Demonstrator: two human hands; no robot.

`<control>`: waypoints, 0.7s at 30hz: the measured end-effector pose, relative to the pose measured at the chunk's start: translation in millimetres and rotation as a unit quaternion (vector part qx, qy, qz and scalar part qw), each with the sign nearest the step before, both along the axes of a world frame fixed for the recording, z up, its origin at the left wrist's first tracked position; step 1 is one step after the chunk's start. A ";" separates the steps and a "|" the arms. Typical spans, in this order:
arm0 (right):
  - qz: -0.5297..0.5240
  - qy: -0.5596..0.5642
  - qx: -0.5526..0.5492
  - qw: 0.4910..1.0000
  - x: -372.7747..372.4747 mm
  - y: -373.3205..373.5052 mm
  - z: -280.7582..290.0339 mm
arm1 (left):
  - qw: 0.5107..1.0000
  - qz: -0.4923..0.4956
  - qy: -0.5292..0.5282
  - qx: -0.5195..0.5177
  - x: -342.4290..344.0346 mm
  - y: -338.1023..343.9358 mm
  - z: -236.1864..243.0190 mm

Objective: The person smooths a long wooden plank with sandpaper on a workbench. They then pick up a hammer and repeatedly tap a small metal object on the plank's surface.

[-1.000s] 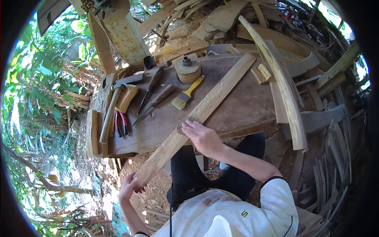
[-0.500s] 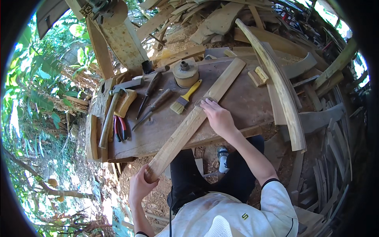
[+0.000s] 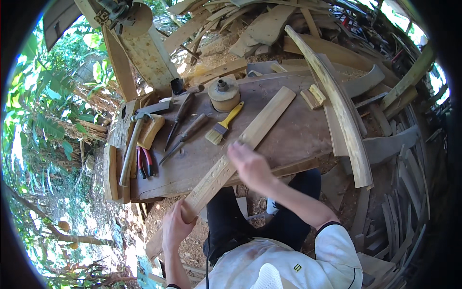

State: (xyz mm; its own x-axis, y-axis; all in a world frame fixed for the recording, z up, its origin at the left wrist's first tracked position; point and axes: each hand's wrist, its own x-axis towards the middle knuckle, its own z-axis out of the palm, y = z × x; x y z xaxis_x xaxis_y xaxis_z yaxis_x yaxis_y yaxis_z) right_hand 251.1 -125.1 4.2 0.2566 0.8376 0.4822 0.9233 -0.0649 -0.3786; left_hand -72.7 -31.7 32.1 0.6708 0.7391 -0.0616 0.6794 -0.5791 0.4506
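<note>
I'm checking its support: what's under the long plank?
The brown bench lies under the far part of the plank; the bench surface directly beneath is hidden.

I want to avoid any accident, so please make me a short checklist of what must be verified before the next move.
1. Left hand grips the near part of the plank: ok.
2. Plank lies fully on the workbench: not ok; its near part sticks out past the front edge.
3. Paintbrush is off the plank: ok, though it lies close beside it.
4. Hammer and pliers are away from both hands: ok, at the left of the workbench.
5. Right hand has something under its fingers: cannot tell; the hand is blurred and covers that spot.
</note>
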 end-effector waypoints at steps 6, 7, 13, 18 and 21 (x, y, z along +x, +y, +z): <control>-0.087 0.013 0.017 0.996 69.6 -4.9 6.7 | 0.999 -0.004 0.036 -0.034 -24.0 11.3 5.3; -0.080 0.006 0.022 0.997 65.2 -3.9 6.7 | 0.998 0.012 0.050 -0.038 -26.8 13.0 7.0; 0.053 -0.010 0.078 0.996 21.9 -8.3 0.0 | 0.999 0.008 0.040 -0.025 -49.8 19.7 0.2; -0.184 -0.039 0.011 0.982 101.1 -17.8 -8.0 | 0.999 0.012 0.045 -0.026 -51.9 14.9 3.9; 0.017 -0.044 0.037 0.998 49.5 -18.0 -8.5 | 0.997 0.041 0.041 -0.041 -62.5 15.6 0.4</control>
State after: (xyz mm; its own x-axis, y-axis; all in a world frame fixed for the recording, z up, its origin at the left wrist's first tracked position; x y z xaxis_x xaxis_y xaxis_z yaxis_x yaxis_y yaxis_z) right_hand 300.6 -143.2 -4.3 0.1826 0.8059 0.5632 0.9543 -0.0075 -0.2986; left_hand -135.2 -16.1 32.5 0.5978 0.7821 -0.1760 0.7601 -0.4832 0.4345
